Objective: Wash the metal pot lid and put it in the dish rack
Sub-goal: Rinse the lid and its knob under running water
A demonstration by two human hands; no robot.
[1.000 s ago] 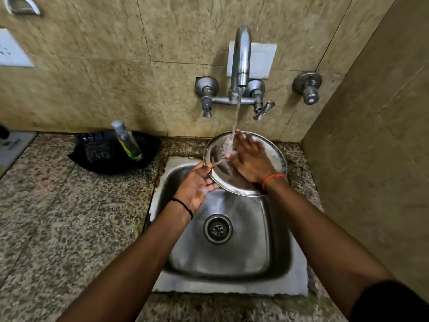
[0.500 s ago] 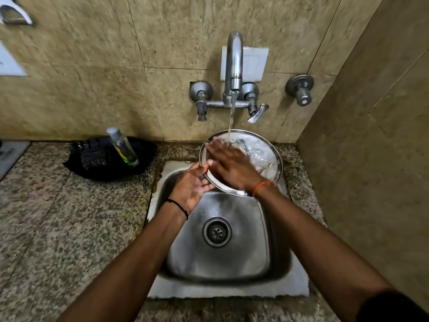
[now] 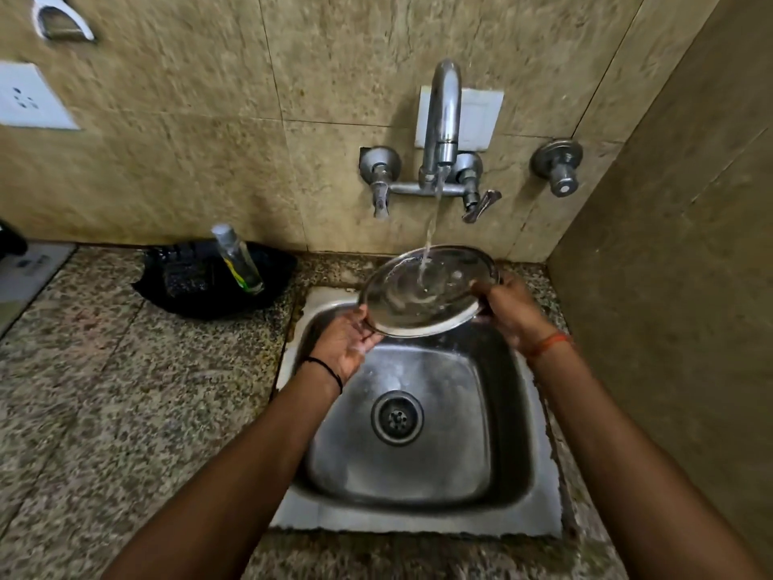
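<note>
Water (image 3: 431,228) from the wall tap (image 3: 443,119) falls onto the metal pot lid (image 3: 426,293), held tilted over the far end of the steel sink (image 3: 418,517). Left hand (image 3: 347,341) grips its rim at eight o'clock; right hand (image 3: 508,311) clasps the rim at three o'clock. At nine o'clock from the lid, a clear bottle (image 3: 238,259) leans in a black tray (image 3: 188,303) on the granite counter (image 3: 125,412).

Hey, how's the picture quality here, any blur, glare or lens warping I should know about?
Head view: motion blur smears the wall tiles and counter; wide-angle lens bows the edges; dim, warm light; soft glare on the wet pot lid and sink; both hands stay fairly sharp.
</note>
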